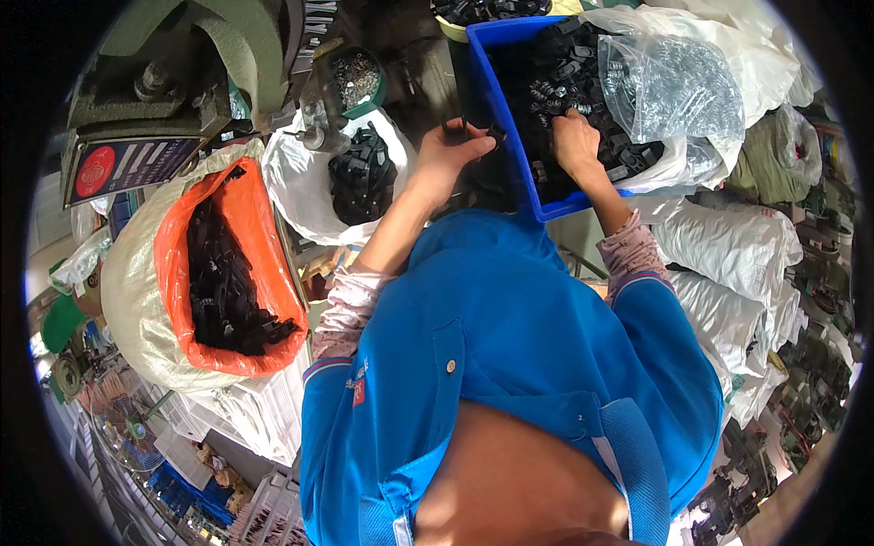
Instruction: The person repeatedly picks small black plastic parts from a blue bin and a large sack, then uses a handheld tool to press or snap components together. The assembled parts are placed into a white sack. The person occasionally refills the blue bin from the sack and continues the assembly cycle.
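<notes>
At the left side of a blue bin [512, 118], my left hand [442, 164] is closed round a small black part [455, 133], its thumb reaching toward the bin wall. My right hand [575, 146] is inside the bin, fingers bent down and together at a heap of black parts [575, 65] and loose metal springs [546, 95]. What those fingertips hold, if anything, is hidden. A clear plastic bag of springs [675, 84] lies over the bin's right side.
To my left stand a white bag of black parts [289, 187] and an orange-lined sack [289, 314]. A green machine [205, 55] rises at the far left, near a green bowl of small metal pieces [357, 80]. Stuffed white sacks [728, 250] lie at right.
</notes>
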`<state>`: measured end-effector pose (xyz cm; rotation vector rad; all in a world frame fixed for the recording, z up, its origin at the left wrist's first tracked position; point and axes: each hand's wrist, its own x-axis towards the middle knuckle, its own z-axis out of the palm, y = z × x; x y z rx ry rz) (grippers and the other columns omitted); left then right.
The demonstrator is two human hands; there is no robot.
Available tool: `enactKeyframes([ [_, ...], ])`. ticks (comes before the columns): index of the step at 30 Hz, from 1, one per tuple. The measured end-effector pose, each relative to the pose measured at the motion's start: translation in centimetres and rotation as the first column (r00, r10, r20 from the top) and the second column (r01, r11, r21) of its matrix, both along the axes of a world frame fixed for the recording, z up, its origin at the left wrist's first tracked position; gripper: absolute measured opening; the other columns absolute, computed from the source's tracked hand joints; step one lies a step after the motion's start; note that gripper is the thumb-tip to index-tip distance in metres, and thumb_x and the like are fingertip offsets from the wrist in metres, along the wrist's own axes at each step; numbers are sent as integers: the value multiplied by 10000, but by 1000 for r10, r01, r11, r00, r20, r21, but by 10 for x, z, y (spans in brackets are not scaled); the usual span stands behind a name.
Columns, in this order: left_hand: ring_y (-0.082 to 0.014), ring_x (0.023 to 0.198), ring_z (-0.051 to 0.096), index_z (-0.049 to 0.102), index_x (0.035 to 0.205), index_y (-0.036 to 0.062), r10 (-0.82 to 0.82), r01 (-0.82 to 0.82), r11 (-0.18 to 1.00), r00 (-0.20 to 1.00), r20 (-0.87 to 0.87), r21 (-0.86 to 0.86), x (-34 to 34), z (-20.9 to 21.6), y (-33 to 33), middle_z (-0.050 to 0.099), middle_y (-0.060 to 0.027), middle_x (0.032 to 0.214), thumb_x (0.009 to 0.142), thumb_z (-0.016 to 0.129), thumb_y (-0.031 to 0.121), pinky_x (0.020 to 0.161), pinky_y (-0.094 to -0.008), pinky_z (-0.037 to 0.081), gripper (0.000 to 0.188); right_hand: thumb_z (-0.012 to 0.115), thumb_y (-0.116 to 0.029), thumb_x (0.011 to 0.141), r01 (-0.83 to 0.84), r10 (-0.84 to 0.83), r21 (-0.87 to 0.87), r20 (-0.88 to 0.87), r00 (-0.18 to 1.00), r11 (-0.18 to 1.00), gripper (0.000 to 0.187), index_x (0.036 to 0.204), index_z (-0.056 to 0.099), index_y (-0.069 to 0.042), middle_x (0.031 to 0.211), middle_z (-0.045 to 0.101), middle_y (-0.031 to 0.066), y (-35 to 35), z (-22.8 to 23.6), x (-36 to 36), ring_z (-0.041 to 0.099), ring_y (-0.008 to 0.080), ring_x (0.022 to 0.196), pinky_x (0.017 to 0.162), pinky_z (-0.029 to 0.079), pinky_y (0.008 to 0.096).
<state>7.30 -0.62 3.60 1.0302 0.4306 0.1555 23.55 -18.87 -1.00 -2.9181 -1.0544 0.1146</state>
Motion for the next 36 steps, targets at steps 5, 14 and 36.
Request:
enactKeyframes([
  [5, -236, 883, 659, 596, 871, 44, 40, -40, 999, 999, -26, -18, -8, 1, 5, 657, -80, 881, 784, 694, 1, 734, -318, 530, 138, 637, -136, 741, 165, -116, 334, -161, 980, 928, 98, 811, 671, -76, 909, 626, 130, -13, 19, -7, 625, 298, 863, 727, 512, 393],
  [14, -123, 830, 626, 630, 1085, 45, -45, 45, 978, 999, -4, 205, -5, 21, -1, 651, -33, 905, 779, 725, 70, 691, -248, 510, 322, 640, -82, 861, 566, 302, 640, -758, 579, 520, 148, 960, 647, 28, 796, 662, 52, -13, 71, -23, 596, 91, 688, 633, 484, 215],
  [36, -106, 883, 588, 590, 1066, 12, 309, -363, 820, 932, 191, 442, -47, 45, 10, 638, -55, 924, 785, 689, 20, 809, -244, 472, 298, 596, -142, 904, 154, 639, 734, -660, 395, 662, 386, 1228, 502, 46, 987, 644, 111, 91, 120, -47, 628, 167, 911, 780, 522, 295],
])
